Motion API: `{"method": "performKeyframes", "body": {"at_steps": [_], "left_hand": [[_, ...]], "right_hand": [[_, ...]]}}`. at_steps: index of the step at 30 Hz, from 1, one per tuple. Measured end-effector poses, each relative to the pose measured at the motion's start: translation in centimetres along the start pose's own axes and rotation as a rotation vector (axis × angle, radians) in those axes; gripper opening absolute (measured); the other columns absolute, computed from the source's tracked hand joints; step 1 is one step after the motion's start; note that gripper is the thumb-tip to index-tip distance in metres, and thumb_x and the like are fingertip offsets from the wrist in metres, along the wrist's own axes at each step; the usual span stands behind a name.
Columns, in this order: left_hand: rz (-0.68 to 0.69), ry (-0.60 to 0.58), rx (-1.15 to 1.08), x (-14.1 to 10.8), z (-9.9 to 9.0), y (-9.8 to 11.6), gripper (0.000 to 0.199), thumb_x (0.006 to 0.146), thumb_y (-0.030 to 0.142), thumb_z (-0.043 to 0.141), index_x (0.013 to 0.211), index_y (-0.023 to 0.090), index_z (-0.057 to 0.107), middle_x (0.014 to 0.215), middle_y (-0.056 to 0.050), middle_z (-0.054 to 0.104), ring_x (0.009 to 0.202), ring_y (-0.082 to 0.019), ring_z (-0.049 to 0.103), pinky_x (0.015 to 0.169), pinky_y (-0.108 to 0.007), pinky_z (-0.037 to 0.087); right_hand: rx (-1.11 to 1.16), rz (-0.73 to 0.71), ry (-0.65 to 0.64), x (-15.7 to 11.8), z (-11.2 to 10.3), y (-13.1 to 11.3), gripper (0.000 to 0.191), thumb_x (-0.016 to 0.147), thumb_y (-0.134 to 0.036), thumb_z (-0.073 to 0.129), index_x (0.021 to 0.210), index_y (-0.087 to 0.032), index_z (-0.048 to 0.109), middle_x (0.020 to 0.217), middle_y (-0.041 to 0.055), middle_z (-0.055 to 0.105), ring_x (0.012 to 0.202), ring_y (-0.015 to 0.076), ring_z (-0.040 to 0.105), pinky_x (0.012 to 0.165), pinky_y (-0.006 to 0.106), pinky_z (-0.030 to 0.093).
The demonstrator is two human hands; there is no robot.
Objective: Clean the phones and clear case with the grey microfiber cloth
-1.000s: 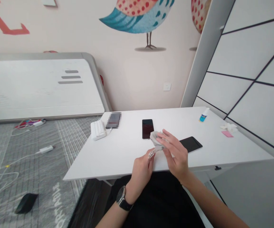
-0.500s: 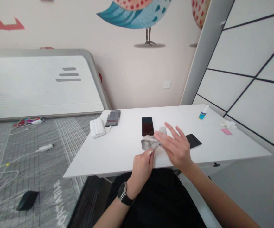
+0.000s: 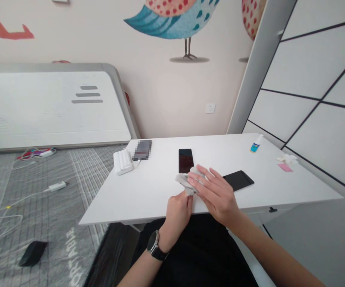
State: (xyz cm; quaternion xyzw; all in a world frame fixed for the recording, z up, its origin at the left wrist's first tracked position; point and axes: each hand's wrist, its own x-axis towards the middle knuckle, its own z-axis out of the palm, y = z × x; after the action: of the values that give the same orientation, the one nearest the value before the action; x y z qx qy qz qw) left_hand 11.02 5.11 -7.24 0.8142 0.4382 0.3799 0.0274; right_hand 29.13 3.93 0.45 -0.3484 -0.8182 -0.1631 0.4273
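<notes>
Grey cloth [image 3: 185, 182] sits at the frame's centre, against the outstretched fingers of the right hand [image 3: 217, 195]; the left hand [image 3: 178, 209] just below is curled closed, its contents hidden. Lower-left rug [image 3: 84, 181] lettering perhaps reads "ORTA"; the right-side bottle's [image 3: 256, 144] blue label is illegible.

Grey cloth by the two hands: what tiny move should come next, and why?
Maybe the right hand should lift the grey cloth a little. Its fingers stretch across the cloth, which is bunched at the front of the curled left hand, so I can't see what, if anything, that hand is pinching.
</notes>
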Motion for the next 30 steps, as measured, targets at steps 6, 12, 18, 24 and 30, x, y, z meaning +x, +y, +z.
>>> {"method": "performKeyframes", "body": {"at_steps": [6, 12, 18, 24, 30], "left_hand": [[-0.002, -0.018, -0.048, 0.1, -0.2, 0.2, 0.025, 0.107, 0.023, 0.04, 0.113, 0.02, 0.064, 0.077, -0.004, 0.077, 0.064, -0.018, 0.075, 0.06, -0.024, 0.053], [-0.004, -0.02, -0.043, 0.2, -0.3, 0.2, 0.024, 0.107, 0.023, 0.039, 0.112, 0.02, 0.063, 0.079, -0.005, 0.077, 0.063, -0.018, 0.074, 0.058, -0.025, 0.051], [-0.025, -0.017, -0.007, 0.1, -0.1, 0.1, 0.031, 0.107, 0.023, 0.037, 0.094, 0.019, 0.065, 0.067, -0.004, 0.073, 0.056, -0.018, 0.071, 0.054, -0.025, 0.047], [-0.041, -0.054, -0.001, 0.0, 0.0, 0.3, 0.03, 0.108, 0.026, 0.037, 0.104, 0.018, 0.066, 0.073, -0.006, 0.075, 0.062, -0.019, 0.073, 0.058, -0.026, 0.049], [-0.055, -0.079, -0.024, 0.1, -0.2, 0.4, 0.029, 0.109, 0.027, 0.037, 0.118, 0.019, 0.063, 0.082, -0.005, 0.077, 0.071, -0.018, 0.075, 0.065, -0.025, 0.053]], "right_hand": [[-0.053, 0.08, 0.077, -0.3, -0.3, 0.4, 0.053, 0.103, -0.012, 0.05, 0.153, -0.027, 0.05, 0.136, 0.0045, 0.071, 0.148, 0.0284, 0.045, 0.12, 0.053, 0.039], [-0.064, 0.073, 0.047, -0.1, -0.5, 0.1, 0.052, 0.103, -0.01, 0.05, 0.151, -0.028, 0.053, 0.138, 0.003, 0.069, 0.149, 0.0277, 0.043, 0.121, 0.053, 0.037], [0.015, -0.022, -0.03, 0.4, -0.3, 0.1, 0.049, 0.103, -0.01, 0.047, 0.149, -0.024, 0.056, 0.141, 0.0042, 0.067, 0.149, 0.0253, 0.044, 0.12, 0.048, 0.041], [-0.014, -0.006, -0.014, 0.8, -0.6, 0.1, 0.046, 0.104, -0.014, 0.05, 0.147, -0.028, 0.057, 0.137, 0.002, 0.07, 0.147, 0.0255, 0.047, 0.119, 0.048, 0.042], [-0.09, 0.076, 0.06, 0.8, -0.5, 0.5, 0.041, 0.105, -0.016, 0.05, 0.142, -0.027, 0.062, 0.131, 0.0032, 0.074, 0.146, 0.028, 0.048, 0.119, 0.052, 0.04]]}}
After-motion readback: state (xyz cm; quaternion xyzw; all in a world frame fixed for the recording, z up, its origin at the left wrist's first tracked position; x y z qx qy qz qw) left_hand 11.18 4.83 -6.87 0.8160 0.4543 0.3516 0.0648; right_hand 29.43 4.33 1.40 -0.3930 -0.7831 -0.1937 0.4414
